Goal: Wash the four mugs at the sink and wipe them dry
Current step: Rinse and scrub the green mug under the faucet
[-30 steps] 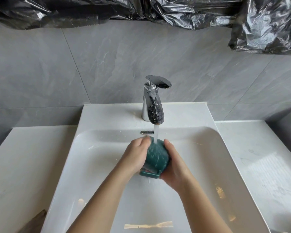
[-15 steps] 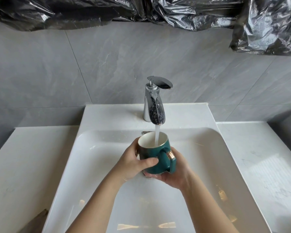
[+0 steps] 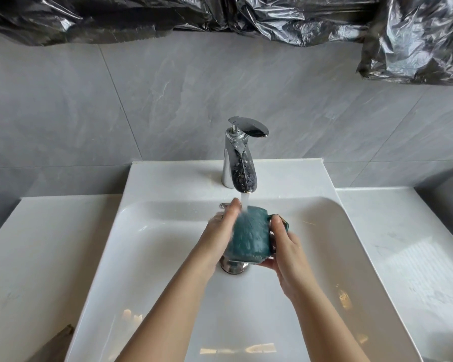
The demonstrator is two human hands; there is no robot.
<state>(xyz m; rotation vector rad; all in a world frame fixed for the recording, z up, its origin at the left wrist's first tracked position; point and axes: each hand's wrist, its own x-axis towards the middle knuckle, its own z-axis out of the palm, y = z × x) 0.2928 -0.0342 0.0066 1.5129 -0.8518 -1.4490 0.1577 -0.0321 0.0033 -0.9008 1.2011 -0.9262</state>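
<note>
While water from the tap (image 3: pixel 239 165) runs onto it, the mug (image 3: pixel 251 239) is held straight below the spout, over the drain (image 3: pixel 233 267) of the sink (image 3: pixel 364 257). The right hand (image 3: pixel 285 249) grips it to the right of the stream, thumb at the handle (image 3: pixel 286 226) and fingers curled under the lower rim. The left hand (image 3: pixel 220 236), blurred, lies against the wall left of the stream, fingers seemingly straight and close together. It looks like glazed ceramic: stiff, fairly heavy, slick when wet, and likely to chip against tap or sink. The handle, or a full wrap round the body, looks the safest hold; wet fingertips alone risk a slip.
</note>
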